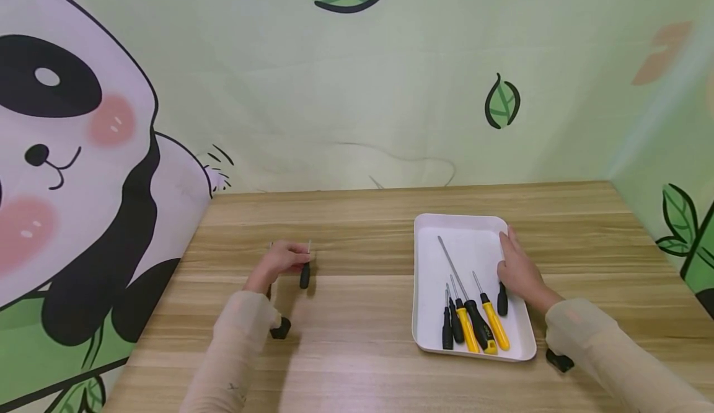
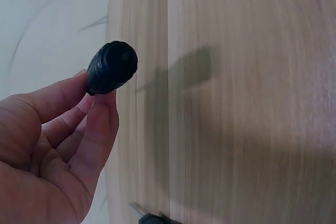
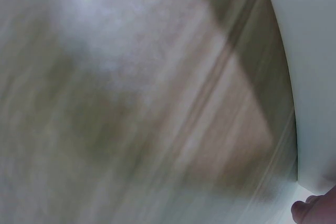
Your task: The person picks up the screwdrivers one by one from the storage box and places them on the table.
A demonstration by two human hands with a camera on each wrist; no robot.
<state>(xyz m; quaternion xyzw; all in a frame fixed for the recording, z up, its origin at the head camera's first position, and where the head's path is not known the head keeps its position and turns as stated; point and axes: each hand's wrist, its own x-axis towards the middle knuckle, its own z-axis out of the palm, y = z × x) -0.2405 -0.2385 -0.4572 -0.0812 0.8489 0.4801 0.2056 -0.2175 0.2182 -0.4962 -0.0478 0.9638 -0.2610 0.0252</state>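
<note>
Two hands share this work. The left hand [image 1: 283, 256] has thumb and fingers clamped on a black screwdriver [image 1: 304, 276], near the place where handle and shaft meet. This screwdriver is lifted above the left part of the worktop [image 1: 357, 326], with its shaft pointing away from the person. The right hand [image 1: 522, 271] is closed on the right rim of the white tray [image 1: 457, 230], in which six other screwdrivers [image 1: 476, 323] (some yellow, some black) are lying. A second dark tool [image 2: 153, 219] shows at the bottom edge of the left wrist view, cut by the frame.

To do this step well, I think, the pinch should be firm, because only the fingers hold the screwdriver and its handle could swing. The metal tip should point away from the right hand. The tray should be held level, otherwise the loose screwdrivers may roll against each other.
</note>
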